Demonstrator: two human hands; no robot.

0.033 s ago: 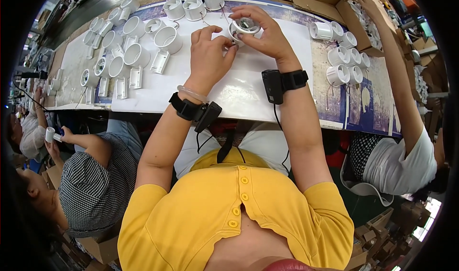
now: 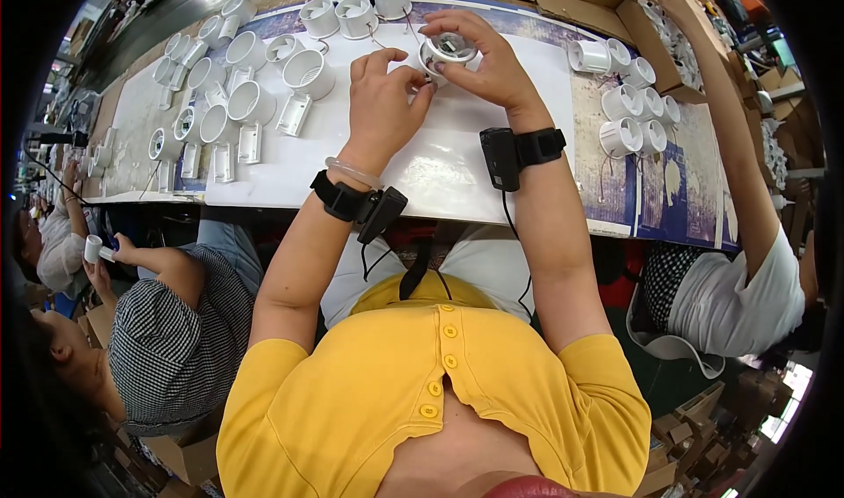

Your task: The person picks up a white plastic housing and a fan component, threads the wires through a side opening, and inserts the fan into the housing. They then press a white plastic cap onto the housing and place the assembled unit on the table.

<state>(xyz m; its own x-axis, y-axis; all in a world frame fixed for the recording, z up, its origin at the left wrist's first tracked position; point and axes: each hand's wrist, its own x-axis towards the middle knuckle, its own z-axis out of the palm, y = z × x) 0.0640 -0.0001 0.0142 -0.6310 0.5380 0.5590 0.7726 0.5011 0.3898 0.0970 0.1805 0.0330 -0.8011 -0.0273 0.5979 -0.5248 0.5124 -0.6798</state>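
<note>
A white round plastic housing (image 2: 452, 50) with a small green part inside is held over the white sheet on the table. My right hand (image 2: 486, 63) grips it, with thumb and fingers curved around its rim. Close against its left side, my left hand (image 2: 387, 98) has thumb and forefinger pinched together. What lies in that pinch, possibly a thin wire, is too small to make out. Thin wires (image 2: 410, 25) rise beside the housing.
White cups (image 2: 309, 72) and small rectangular white trays (image 2: 294, 114) stand at the left. More cups (image 2: 355, 16) are at the back; finished-looking cylinders (image 2: 622, 102) sit at the right beside a cardboard box (image 2: 655, 45). Co-workers sit on both sides; one's arm (image 2: 730, 120) reaches along the right.
</note>
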